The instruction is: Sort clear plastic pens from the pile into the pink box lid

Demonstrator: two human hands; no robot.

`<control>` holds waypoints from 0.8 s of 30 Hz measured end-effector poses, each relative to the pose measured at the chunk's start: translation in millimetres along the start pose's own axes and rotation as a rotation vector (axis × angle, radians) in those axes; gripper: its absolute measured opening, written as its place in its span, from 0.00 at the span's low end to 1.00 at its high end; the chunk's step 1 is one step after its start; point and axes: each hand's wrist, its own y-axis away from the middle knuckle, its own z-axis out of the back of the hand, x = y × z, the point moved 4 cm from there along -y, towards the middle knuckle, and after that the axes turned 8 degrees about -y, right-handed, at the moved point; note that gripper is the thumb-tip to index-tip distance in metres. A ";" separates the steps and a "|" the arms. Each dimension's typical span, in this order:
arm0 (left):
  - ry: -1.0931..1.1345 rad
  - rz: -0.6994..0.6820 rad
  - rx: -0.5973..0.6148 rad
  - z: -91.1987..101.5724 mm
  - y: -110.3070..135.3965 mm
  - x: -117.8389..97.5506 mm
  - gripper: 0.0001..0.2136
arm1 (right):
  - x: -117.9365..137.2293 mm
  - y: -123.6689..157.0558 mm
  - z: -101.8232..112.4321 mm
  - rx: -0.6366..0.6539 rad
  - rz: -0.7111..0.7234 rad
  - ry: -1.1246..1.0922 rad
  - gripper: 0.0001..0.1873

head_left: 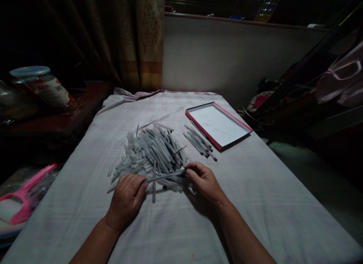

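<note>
Left hand (127,192): pinched on one end of slim grey plastic pen (167,177)
Right hand (204,179): pinched on its other end
Pen position: between hands
Translucent plastic pen pile (157,147): just beyond both hands
Black-tipped pen row (199,141): beyond right hand

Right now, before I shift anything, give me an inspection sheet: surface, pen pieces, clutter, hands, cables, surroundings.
Surface: pale checked cloth, bunched at its far left corner.
Pen pieces: a heap of pen pieces; to its right, a small row of pens beside a shallow red-edged box.
Clutter: lidded jar at left; pink-handled item at lower left.
Hands: left hand and right hand hold opposite ends of a slim piece.
Cables: nothing seen.
Surroundings: curtain, pale wall, ledge holding a bottle; dim light.
</note>
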 end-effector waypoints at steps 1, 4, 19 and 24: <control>-0.001 -0.002 0.000 0.1 -0.4 -0.3 0.05 | -0.2 0.1 -0.4 0.003 0.006 0.006 0.12; 0.000 -0.002 0.007 -0.4 -1.0 -1.1 0.04 | 0.2 0.6 -1.7 0.028 0.013 0.017 0.10; 0.014 0.019 0.037 -2.7 -1.4 -2.7 0.05 | -0.9 1.1 2.2 0.055 -0.021 0.027 0.11; 0.018 0.022 0.060 -2.9 -2.6 -4.1 0.06 | 0.4 0.9 1.7 0.066 0.016 0.078 0.10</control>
